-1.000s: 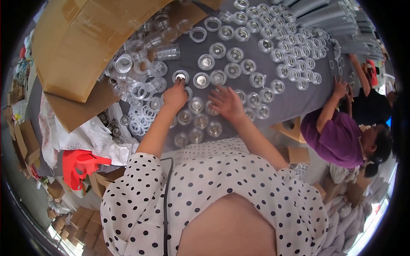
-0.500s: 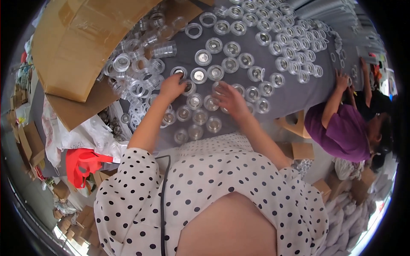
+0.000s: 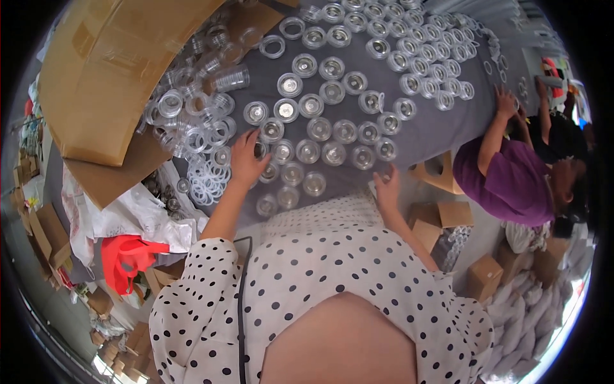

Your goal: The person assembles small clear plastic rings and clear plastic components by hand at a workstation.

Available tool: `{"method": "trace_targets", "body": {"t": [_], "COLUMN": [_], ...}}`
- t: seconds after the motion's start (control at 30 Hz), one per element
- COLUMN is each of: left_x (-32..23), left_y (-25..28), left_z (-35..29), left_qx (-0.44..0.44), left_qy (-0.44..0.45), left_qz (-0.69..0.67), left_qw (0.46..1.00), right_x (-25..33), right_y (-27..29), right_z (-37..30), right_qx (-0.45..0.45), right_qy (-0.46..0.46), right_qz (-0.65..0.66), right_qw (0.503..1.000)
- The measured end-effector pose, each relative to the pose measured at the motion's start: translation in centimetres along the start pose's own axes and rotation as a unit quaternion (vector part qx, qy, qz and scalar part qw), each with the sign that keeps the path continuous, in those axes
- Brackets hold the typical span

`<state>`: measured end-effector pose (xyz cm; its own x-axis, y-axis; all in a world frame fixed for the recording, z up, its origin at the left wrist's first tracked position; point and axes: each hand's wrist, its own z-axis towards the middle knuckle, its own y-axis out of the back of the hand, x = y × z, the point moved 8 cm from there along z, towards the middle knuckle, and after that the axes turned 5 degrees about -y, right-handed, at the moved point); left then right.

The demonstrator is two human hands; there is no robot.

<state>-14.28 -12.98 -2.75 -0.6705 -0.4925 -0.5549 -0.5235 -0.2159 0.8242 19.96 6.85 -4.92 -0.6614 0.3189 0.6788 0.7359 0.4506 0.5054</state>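
Observation:
Clear round plastic cases with silvery discs inside stand spread over the grey-covered table point(image 3: 441, 131). My left hand point(image 3: 248, 160) rests at the left edge of this group, thumb and fingers around one clear round case point(image 3: 260, 150). Just beyond it sits another case point(image 3: 256, 112), untouched. My right hand point(image 3: 387, 187) is at the table's near edge, fingers bent and apart, holding nothing that I can make out. The nearest case to it is a clear one point(image 3: 362, 157). Left of my left hand lies a pile of thin white rings point(image 3: 208, 179).
A large cardboard box point(image 3: 109, 70) fills the far left, with a heap of loose clear lids and rings point(image 3: 192, 102) beside it. More cases stand in dense rows at the far right. A person in a purple top point(image 3: 505, 179) works at the right. A red bag point(image 3: 128, 259) hangs at left.
My right hand has drawn back from the cases, moving right and toward me. The left hand has left the far case and come nearer, onto another one. The whole view has shifted slightly.

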Motion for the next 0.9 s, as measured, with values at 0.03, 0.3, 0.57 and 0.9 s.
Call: {"method": "trace_targets", "body": {"t": [0.03,0.3,0.57,0.9], "left_x": [-1.2,-1.7,-4.6,-10.2], "left_y": [1.2,-1.3,-3.5,-4.8], "left_z": [-0.1,0.7,3.3,9.8], "left_qx": [-0.024,0.05,0.036,0.047], "left_qy": [-0.007,-0.016,-0.086,-0.178], "left_qz": [0.036,-0.009,0.084,0.058], "left_qw": [0.999,0.999,0.992,0.981], "right_x": [0.5,3.5,4.8,9.7], "right_y": [-0.1,-2.1,-3.5,-3.2], "right_z": [-0.3,-1.4,1.2,9.2], "right_qx": [-0.015,-0.095,-0.084,-0.113], "right_qy": [0.063,0.18,0.185,0.239], "right_qz": [-0.053,-0.252,-0.313,-0.256], "right_qw": [0.997,0.946,0.928,0.93]}}
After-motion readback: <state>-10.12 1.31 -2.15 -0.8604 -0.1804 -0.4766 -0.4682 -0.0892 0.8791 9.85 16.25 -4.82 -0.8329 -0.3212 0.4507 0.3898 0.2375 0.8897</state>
